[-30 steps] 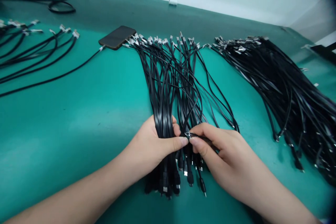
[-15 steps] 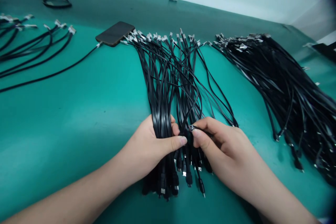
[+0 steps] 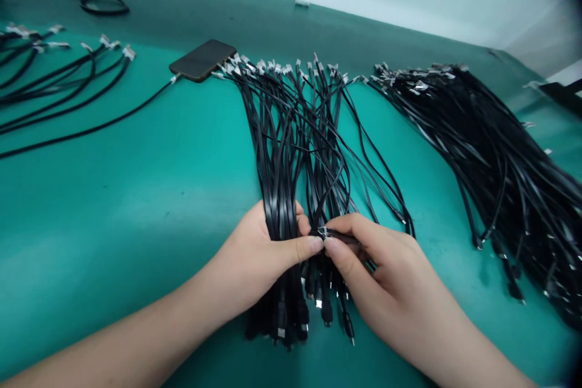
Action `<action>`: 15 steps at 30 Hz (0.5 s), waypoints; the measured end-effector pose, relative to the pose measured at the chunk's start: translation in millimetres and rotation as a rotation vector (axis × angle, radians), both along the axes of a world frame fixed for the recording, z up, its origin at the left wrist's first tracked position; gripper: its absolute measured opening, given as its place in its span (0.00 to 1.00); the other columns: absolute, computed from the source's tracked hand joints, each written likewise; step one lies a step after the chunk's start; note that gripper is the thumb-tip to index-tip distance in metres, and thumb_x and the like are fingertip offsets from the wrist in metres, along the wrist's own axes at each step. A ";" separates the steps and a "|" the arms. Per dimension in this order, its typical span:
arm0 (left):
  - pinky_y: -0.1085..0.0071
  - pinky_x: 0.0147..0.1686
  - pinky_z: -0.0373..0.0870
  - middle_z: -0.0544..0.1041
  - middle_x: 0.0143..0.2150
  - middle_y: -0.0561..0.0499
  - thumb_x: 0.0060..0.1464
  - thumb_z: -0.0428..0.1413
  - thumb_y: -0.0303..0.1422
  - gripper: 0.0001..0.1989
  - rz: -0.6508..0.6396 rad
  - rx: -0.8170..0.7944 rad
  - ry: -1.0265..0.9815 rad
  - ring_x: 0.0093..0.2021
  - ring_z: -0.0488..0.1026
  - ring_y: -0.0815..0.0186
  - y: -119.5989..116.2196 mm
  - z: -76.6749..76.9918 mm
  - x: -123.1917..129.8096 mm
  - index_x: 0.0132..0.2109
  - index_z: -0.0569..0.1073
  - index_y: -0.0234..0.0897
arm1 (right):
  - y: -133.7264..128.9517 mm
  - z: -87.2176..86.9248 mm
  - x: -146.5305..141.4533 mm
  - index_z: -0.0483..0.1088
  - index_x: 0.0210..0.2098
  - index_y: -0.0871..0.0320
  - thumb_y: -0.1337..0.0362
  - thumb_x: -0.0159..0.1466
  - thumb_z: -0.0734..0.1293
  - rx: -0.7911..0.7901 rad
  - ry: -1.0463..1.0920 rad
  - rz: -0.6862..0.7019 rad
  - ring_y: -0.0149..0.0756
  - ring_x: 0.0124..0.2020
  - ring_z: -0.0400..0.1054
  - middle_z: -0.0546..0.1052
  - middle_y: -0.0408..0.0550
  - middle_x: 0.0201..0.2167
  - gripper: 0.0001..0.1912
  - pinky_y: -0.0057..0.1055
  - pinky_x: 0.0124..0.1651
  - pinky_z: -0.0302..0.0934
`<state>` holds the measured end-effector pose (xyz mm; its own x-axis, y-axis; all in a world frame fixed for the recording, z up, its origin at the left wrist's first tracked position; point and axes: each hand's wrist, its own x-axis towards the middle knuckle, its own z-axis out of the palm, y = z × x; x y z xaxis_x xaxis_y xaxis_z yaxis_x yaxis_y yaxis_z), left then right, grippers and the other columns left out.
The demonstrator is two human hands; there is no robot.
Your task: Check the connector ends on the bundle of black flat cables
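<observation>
My left hand (image 3: 261,251) grips a bundle of flat black cables (image 3: 284,157) near the plug ends, with its thumb across the front. Thumb and fingers of my right hand (image 3: 377,267) pinch a black cable with a small silver connector (image 3: 324,232), right against my left thumb tip. Black plugs (image 3: 300,312) hang below my hands, partly hidden by them. The far ends of the bundle fan out with small silver connectors (image 3: 282,70).
A dark smartphone (image 3: 202,60) lies on the green mat (image 3: 113,206), wired to a black cable. A larger black cable pile (image 3: 493,163) lies to the right. More black cables (image 3: 59,82) lie at the left, with a coiled cable (image 3: 104,6) behind them.
My right hand and the pinched connector have shifted slightly left and down since half a second ago. My left hand still grips the bundle, and the view has moved only slightly.
</observation>
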<state>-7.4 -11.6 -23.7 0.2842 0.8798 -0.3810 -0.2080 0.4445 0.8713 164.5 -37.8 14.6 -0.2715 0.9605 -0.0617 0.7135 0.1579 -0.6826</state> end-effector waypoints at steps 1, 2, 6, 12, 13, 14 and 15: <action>0.75 0.28 0.61 0.70 0.26 0.61 0.45 0.68 0.28 0.14 -0.003 0.004 -0.003 0.27 0.66 0.74 -0.2 -0.9 -0.3 0.35 0.70 0.37 | 0.0 -0.4 -0.1 0.68 0.37 0.54 0.65 0.72 0.60 0.002 0.002 -0.001 0.31 0.23 0.67 0.73 0.39 0.24 0.08 0.28 0.24 0.56; 0.75 0.28 0.61 0.70 0.26 0.61 0.45 0.68 0.28 0.14 -0.008 0.005 -0.005 0.27 0.66 0.74 -0.3 -1.3 -0.5 0.35 0.70 0.37 | 0.2 -0.9 -0.1 0.68 0.36 0.54 0.65 0.72 0.60 0.003 0.006 0.001 0.31 0.23 0.67 0.73 0.39 0.23 0.08 0.28 0.25 0.56; 0.75 0.29 0.62 0.70 0.27 0.61 0.46 0.68 0.29 0.14 -0.011 0.006 0.006 0.27 0.66 0.74 -0.8 -1.3 -1.0 0.35 0.70 0.37 | 2.4 -2.5 1.0 0.68 0.35 0.54 0.65 0.72 0.60 -0.001 0.021 0.021 0.29 0.22 0.66 0.73 0.39 0.24 0.10 0.27 0.24 0.56; 0.71 0.35 0.67 0.73 0.29 0.60 0.45 0.69 0.31 0.16 -0.050 -0.024 0.018 0.31 0.71 0.70 0.1 -2.8 -3.0 0.38 0.70 0.38 | 3.9 1.0 8.3 0.70 0.35 0.53 0.63 0.72 0.62 0.067 0.122 -0.165 0.28 0.18 0.61 0.72 0.38 0.22 0.09 0.26 0.19 0.54; 0.69 0.37 0.69 0.75 0.30 0.59 0.46 0.69 0.32 0.17 -0.055 -0.041 -0.008 0.32 0.73 0.69 0.3 -2.1 -3.5 0.39 0.70 0.38 | 3.1 2.3 9.6 0.71 0.36 0.53 0.62 0.72 0.62 0.119 0.168 -0.235 0.27 0.20 0.63 0.74 0.38 0.24 0.08 0.25 0.20 0.57; 0.68 0.40 0.70 0.77 0.31 0.57 0.48 0.69 0.34 0.16 -0.056 -0.063 -0.040 0.34 0.75 0.67 0.5 -1.0 -4.0 0.40 0.71 0.38 | 2.0 3.7 10.6 0.71 0.38 0.53 0.62 0.72 0.63 0.179 0.215 -0.296 0.27 0.21 0.64 0.76 0.39 0.27 0.07 0.25 0.22 0.59; 0.67 0.42 0.71 0.78 0.32 0.55 0.50 0.68 0.36 0.16 -0.052 -0.083 -0.073 0.36 0.77 0.66 0.6 0.5 -4.5 0.41 0.71 0.37 | 0.7 5.0 11.2 0.72 0.40 0.52 0.62 0.72 0.63 0.235 0.254 -0.336 0.27 0.23 0.65 0.76 0.40 0.30 0.06 0.24 0.24 0.61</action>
